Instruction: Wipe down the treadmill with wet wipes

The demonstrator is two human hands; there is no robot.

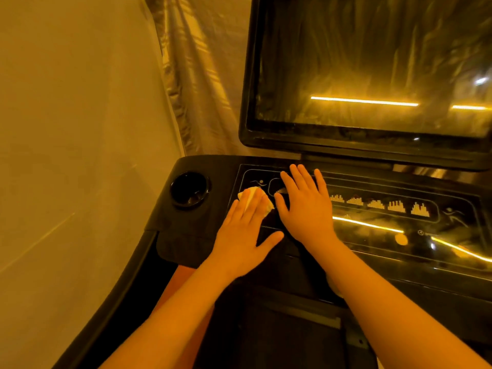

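Head camera: A person's two bare forearms reached forward over the black treadmill console (186, 227), seen from above in dim amber light. The left hand (242, 230) lay palm down at the left end of the glossy black control panel (383, 237). Its straight fingers pressed a pale, crumpled wet wipe (254, 190) flat against the panel, and its thumb was splayed out to the right. That grip was flat and open rather than curled around the wipe. The wipe's edges showed past the fingertips and between the fingers, just below a small white runner icon (259, 182).

The right hand (306, 206) rested palm down on the panel just beside the left, fingers spread and straight. Its grip was open and held nothing, and its thumb lay close to the wipe's right edge. A row of white bar-graph icons (380, 205) ran along the panel to the right of that hand.

A large dark tilted display screen (372, 62) stood behind the panel, streaked with smears and reflecting thin bright light strips. A round black cup holder (189, 189) was sunk into the console's left corner, left of the wipe. A shiny folded curtain (199, 75) hung behind the console, and a plain pale wall (66, 129) filled the left of the frame.
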